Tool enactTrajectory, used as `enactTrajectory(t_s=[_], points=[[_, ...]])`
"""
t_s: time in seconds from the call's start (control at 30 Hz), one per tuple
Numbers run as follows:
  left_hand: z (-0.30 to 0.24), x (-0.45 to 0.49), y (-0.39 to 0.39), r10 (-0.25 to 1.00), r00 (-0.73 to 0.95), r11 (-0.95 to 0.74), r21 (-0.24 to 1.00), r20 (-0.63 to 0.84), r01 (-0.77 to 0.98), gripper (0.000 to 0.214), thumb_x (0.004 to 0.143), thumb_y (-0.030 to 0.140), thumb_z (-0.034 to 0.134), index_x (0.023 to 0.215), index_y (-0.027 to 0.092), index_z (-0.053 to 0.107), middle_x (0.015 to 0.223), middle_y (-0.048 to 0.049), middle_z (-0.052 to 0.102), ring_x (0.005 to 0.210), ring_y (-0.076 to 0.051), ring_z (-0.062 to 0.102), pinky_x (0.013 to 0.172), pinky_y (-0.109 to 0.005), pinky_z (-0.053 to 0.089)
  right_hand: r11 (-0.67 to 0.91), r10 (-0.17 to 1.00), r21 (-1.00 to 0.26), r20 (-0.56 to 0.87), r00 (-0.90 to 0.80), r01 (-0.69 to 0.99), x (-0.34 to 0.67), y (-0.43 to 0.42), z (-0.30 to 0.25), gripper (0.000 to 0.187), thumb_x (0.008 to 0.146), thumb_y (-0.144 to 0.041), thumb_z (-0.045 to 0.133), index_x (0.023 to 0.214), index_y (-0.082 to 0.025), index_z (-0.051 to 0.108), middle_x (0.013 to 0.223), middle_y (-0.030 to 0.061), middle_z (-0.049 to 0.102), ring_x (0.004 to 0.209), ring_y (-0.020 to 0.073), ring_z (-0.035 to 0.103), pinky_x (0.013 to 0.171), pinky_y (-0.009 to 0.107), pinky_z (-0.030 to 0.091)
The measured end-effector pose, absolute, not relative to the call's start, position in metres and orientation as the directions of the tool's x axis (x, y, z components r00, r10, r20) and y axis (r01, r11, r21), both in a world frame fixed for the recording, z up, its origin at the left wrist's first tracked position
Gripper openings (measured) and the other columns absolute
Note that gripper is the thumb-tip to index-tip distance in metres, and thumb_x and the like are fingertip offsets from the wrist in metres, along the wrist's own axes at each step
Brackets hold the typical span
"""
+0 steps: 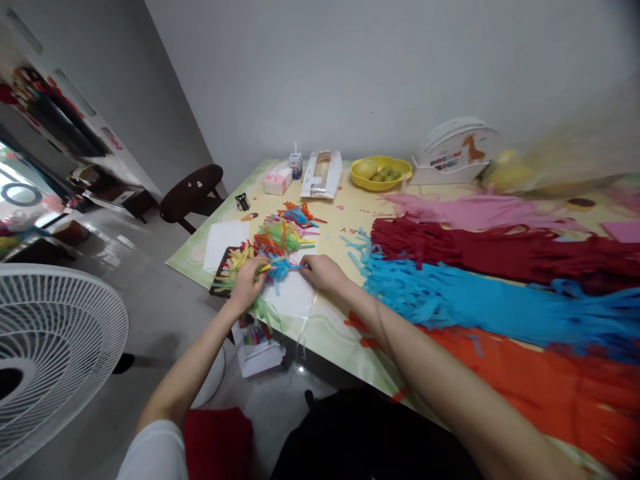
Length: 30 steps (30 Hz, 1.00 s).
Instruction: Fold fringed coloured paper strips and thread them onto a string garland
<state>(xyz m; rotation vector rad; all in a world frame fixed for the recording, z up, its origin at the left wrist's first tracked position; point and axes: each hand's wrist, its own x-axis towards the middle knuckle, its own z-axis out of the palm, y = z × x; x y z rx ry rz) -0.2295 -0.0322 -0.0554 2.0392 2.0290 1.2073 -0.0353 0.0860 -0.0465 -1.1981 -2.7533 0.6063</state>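
Note:
At the near left part of the table, both hands pinch one small bundle of blue tissue paper strips (281,268), stretched between them. My left hand (247,285) grips its left end, where a yellow bit also shows at the fingertips. My right hand (323,272) pinches the thin twisted right end. Just beyond the hands lies a heap of multicoloured paper tassels (277,233) in orange, green, red, pink and blue. Yellow and green strips (235,263) rest beside my left hand, over a dark tray. White paper (293,297) lies under the bundle.
Fringed tissue sheets in pink (460,210), dark red (480,250), blue (480,297) and orange (530,380) cover the right side. A tissue pack (278,180), drink carton (295,167), bread bag (323,175) and yellow fruit basket (381,175) stand along the wall. A fan (55,353) is at left.

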Motion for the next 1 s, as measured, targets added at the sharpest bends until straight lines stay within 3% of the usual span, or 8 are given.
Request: enactTrajectory(t_s=[0.2, 0.33, 0.43, 0.5, 0.57, 0.73, 0.83, 1.0], points=[[-0.021, -0.263, -0.047, 0.560, -0.593, -0.099, 0.758, 0.578, 0.645, 0.033, 0.087, 0.042, 0.056, 0.096, 0.012, 0.067, 0.086, -0.0080, 0.073, 0.073, -0.018, 0.069, 0.071, -0.031, 0.055, 0.649, 0.709, -0.371, -0.021, -0.705, 0.664, -0.028, 0.084, -0.021, 0.025, 0.090, -0.023, 0.051, 0.104, -0.016, 0.070, 0.100, 0.0123, 0.074, 0.091, 0.0218, 0.068, 0.073, 0.025, 0.043], [0.023, -0.269, -0.072, 0.380, -0.715, -0.118, 0.798, 0.586, 0.591, 0.035, 0.083, 0.043, 0.062, 0.097, 0.012, 0.067, 0.086, -0.0067, 0.072, 0.074, -0.017, 0.068, 0.072, -0.030, 0.055, 0.694, 0.683, -0.376, 0.072, -0.727, 0.614, -0.031, 0.077, 0.005, 0.026, 0.092, -0.025, 0.050, 0.110, -0.017, 0.066, 0.103, 0.0150, 0.072, 0.096, 0.0259, 0.066, 0.077, 0.030, 0.043], [0.050, -0.242, -0.082, 0.556, -0.510, -0.114, 0.668, 0.656, 0.735, 0.022, 0.078, 0.035, 0.068, 0.088, 0.016, 0.070, 0.086, -0.0054, 0.072, 0.082, -0.019, 0.068, 0.079, -0.032, 0.054, 0.731, 0.633, -0.414, 0.113, -0.766, 0.543, -0.036, 0.068, 0.026, 0.022, 0.090, -0.025, 0.053, 0.105, -0.017, 0.067, 0.097, 0.0133, 0.071, 0.091, 0.0246, 0.065, 0.074, 0.029, 0.042], [0.057, -0.217, -0.079, 0.770, -0.231, -0.152, 0.523, 0.595, 0.839, 0.015, 0.078, 0.026, 0.066, 0.089, 0.018, 0.073, 0.091, -0.0061, 0.072, 0.089, -0.021, 0.066, 0.086, -0.034, 0.052, 0.747, 0.594, -0.459, 0.135, -0.793, 0.481, -0.037, 0.061, 0.038, 0.017, 0.088, -0.024, 0.057, 0.098, -0.017, 0.069, 0.087, 0.0094, 0.070, 0.082, 0.0210, 0.063, 0.069, 0.026, 0.040], [0.057, -0.195, -0.071, 0.875, -0.078, -0.192, 0.491, 0.477, 0.850, 0.020, 0.078, 0.018, 0.062, 0.094, 0.019, 0.074, 0.102, -0.0069, 0.072, 0.096, -0.021, 0.065, 0.091, -0.035, 0.050, 0.748, 0.562, -0.514, 0.156, -0.812, 0.419, -0.032, 0.055, 0.047, 0.014, 0.086, -0.024, 0.058, 0.092, -0.016, 0.069, 0.077, 0.0040, 0.066, 0.071, 0.0162, 0.059, 0.063, 0.024, 0.037], [0.048, -0.162, -0.053, 0.951, -0.175, -0.085, 0.759, 0.254, 0.646, 0.016, 0.074, 0.028, 0.069, 0.080, 0.014, 0.072, 0.076, -0.0012, 0.069, 0.077, -0.019, 0.064, 0.077, -0.030, 0.050, 0.686, 0.574, -0.638, 0.180, -0.799, 0.349, 0.007, 0.042, 0.056, 0.021, 0.087, -0.031, 0.055, 0.084, -0.015, 0.066, 0.058, -0.0052, 0.047, 0.053, 0.0099, 0.042, 0.051, 0.021, 0.029], [0.044, -0.137, -0.049, 0.961, -0.201, -0.100, 0.915, 0.191, 0.391, 0.028, 0.070, 0.033, 0.076, 0.088, 0.013, 0.072, 0.084, -0.0026, 0.070, 0.080, -0.018, 0.064, 0.078, -0.028, 0.048, 0.570, 0.650, -0.771, 0.211, -0.730, 0.284, 0.038, 0.034, 0.052, 0.025, 0.086, -0.037, 0.054, 0.082, -0.014, 0.064, 0.055, -0.0065, 0.041, 0.051, 0.0093, 0.037, 0.050, 0.022, 0.027], [0.032, -0.080, -0.038, 0.979, -0.181, -0.088, 0.996, 0.092, 0.033, 0.035, 0.061, 0.036, 0.084, 0.082, 0.013, 0.068, 0.073, 0.0000, 0.066, 0.067, -0.014, 0.060, 0.068, -0.025, 0.047, 0.407, 0.781, -0.907, 0.283, -0.557, 0.109, 0.088, 0.015, 0.042, 0.028, 0.082, -0.044, 0.060, 0.082, -0.016, 0.064, 0.055, -0.0064, 0.040, 0.050, 0.0096, 0.036, 0.049, 0.023, 0.027]])
